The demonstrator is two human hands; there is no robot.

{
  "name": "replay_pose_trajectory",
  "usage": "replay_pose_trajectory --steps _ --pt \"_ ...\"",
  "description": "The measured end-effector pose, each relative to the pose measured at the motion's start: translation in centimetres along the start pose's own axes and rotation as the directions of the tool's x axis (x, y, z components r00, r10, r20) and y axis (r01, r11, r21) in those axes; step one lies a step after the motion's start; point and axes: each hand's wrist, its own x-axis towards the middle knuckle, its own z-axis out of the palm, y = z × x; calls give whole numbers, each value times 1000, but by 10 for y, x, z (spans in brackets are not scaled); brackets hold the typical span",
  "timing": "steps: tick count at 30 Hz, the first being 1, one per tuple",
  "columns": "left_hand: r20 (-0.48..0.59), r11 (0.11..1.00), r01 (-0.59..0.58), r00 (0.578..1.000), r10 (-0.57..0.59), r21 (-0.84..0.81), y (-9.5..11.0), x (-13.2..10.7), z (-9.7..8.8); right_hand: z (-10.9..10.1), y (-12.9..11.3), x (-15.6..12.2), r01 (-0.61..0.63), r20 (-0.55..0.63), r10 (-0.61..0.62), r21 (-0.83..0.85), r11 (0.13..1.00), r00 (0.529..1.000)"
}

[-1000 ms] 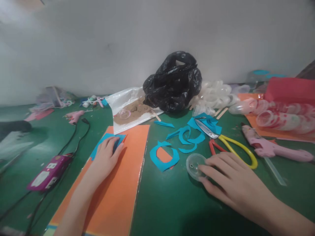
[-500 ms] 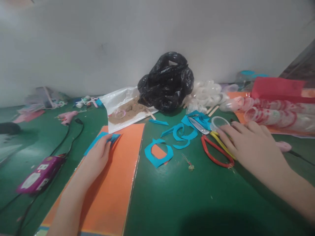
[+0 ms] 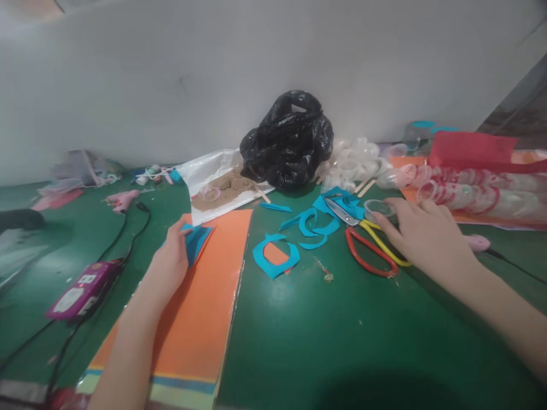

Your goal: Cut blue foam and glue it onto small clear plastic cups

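My left hand [image 3: 173,247] is closed on a piece of blue paper [image 3: 197,242], above the far end of an orange sheet stack [image 3: 200,319]. Part of that paper is hidden behind the fingers. At the right, my right hand [image 3: 427,230] has its thumb and fingers around the rim of a clear plastic cup [image 3: 379,208]. Just left of this hand lie scissors [image 3: 371,250] with one red and one yellow handle, their blades over blue paper scraps [image 3: 346,199]. Cut blue paper rings [image 3: 260,256] and strips lie in the middle of the green table [image 3: 299,341].
A black plastic bag [image 3: 288,145] stands by the wall, beside a white sheet with brown sand [image 3: 222,193]. Stacked clear cups [image 3: 508,205] lie at the right. At the left are a pink glue gun [image 3: 122,200] and a purple power box [image 3: 83,290] with black cords.
My right hand has closed around the cup's rim, and the cup has tilted. My left hand has drawn the blue paper slightly up off the orange sheet. The view has shifted a little.
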Motion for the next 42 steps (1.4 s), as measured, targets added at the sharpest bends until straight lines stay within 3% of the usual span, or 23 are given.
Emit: replay_pose_trajectory --steps 5,9,13,18,21,25,27,29,31,33,35,37,39,42 --pt "-65 996 -56 996 60 65 -4 -1 2 -8 -2 5 -122 20 120 217 969 993" --pt "29 974 -136 991 133 180 2 -7 -4 -10 0 7 -143 -68 174 329 933 982" --pt "66 958 -166 986 154 236 4 -12 -8 -16 0 7 -74 -164 144 373 925 976" --pt "64 900 -350 936 346 258 -4 -13 0 -21 -6 5 58 -286 53 367 929 957" --pt "48 865 -365 927 372 346 -5 -11 2 -17 -8 5 90 -309 21 342 935 951" --pt "-91 870 -336 916 392 361 0 -13 -5 -12 -7 4 124 -340 -9 319 939 941" --pt "-257 897 -353 871 419 266 10 -19 -10 -17 -9 3 148 -350 -22 339 929 937" --pt "-471 922 -369 797 378 117 27 -29 -13 -29 -16 2 178 -343 -28 413 893 939" --pt "-596 919 -386 758 263 -85 54 -41 -12 -45 -32 1 222 -321 -41 553 803 946" --pt "-622 817 -495 749 230 -295 86 -51 -9 -62 -55 0 277 -288 -95 696 662 953" --pt "-461 698 -508 842 279 -505 119 -55 -4 -72 -82 -1 255 -225 -120 848 465 967" --pt "-323 564 -475 878 353 -676 147 -52 4 -73 -106 -4 81 -49 -143 972 222 989" --pt "-190 486 -389 893 408 -782 168 -44 15 -67 -122 -6 -99 95 -98 994 -38 991" --pt "-121 384 -329 872 475 -863 186 -35 37 -51 -127 -9 -297 279 -103 920 -255 955"
